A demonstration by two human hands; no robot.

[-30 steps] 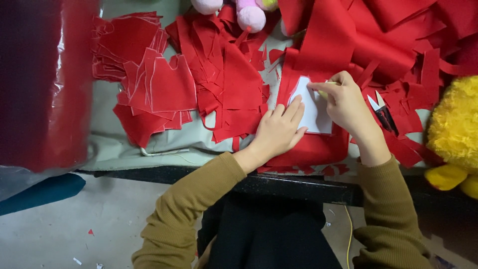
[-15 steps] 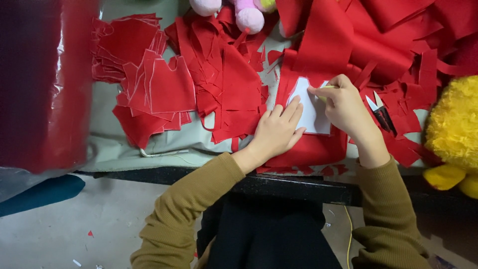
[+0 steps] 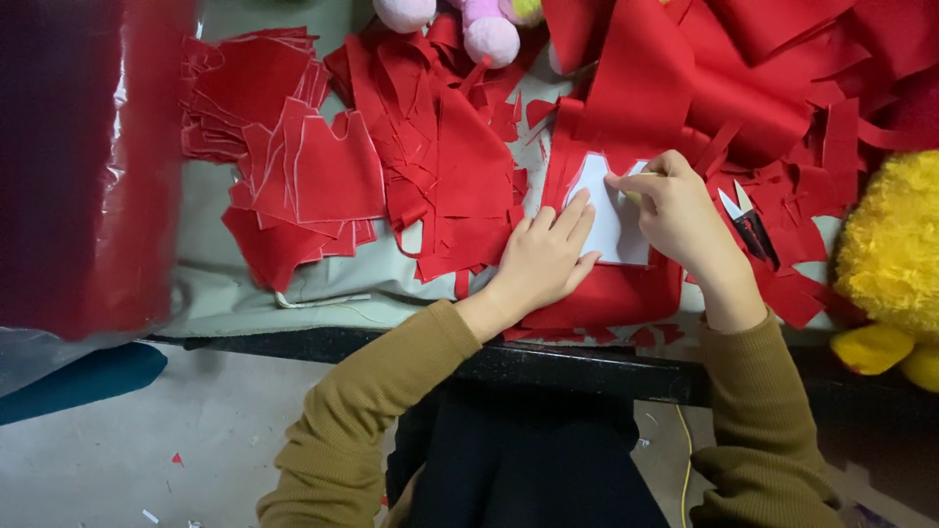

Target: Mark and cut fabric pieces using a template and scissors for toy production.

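My left hand (image 3: 544, 256), fingers flat, pins the stiff template (image 3: 608, 217) on limp felt (image 3: 611, 293); right hand (image 3: 675, 210) at 3 o'clock pinches chalk (image 3: 632, 196).

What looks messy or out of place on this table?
Red scraps lie strewn across the table, some bits on the floor. Small snips lie open among them beside the right hand. The left hand presses a white template flat.
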